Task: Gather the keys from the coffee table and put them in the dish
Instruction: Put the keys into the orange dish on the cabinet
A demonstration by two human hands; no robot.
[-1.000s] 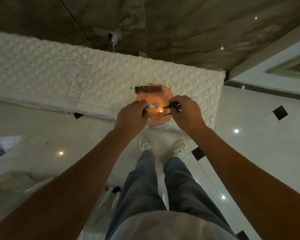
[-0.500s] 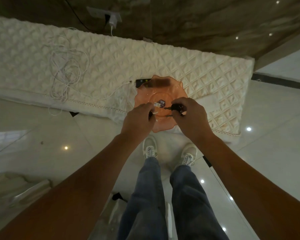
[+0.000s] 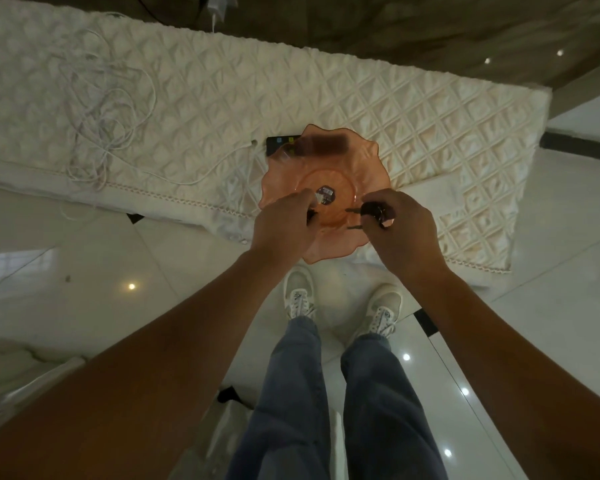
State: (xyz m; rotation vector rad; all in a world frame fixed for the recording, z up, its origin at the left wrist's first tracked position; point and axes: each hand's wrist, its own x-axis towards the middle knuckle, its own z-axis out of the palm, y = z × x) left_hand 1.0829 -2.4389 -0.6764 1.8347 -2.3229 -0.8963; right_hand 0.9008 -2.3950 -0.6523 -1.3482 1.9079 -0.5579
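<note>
An orange wavy-rimmed glass dish (image 3: 371, 168) sits at the near edge of the coffee table, which is draped in a quilted cream cloth (image 3: 430, 126). My right hand (image 3: 400, 226) hovers over the dish's right side and grips black-headed keys (image 3: 369, 213), their metal blades pointing left. My left hand (image 3: 283, 225) is over the dish's left side, fingers pinched around something small and dark, mostly hidden. A small round sticker or tag (image 3: 325, 195) shows at the dish's centre, by my left fingertips.
A dark phone (image 3: 279, 142) lies partly under the dish's far rim. A tangled white cable (image 3: 108, 109) sprawls on the cloth at left. My legs and white shoes (image 3: 298, 292) stand on glossy tile just below the table edge.
The camera has moved closer and tilted down over the table. Both hands stay over the dish. The right hand has shifted slightly right with the keys.
</note>
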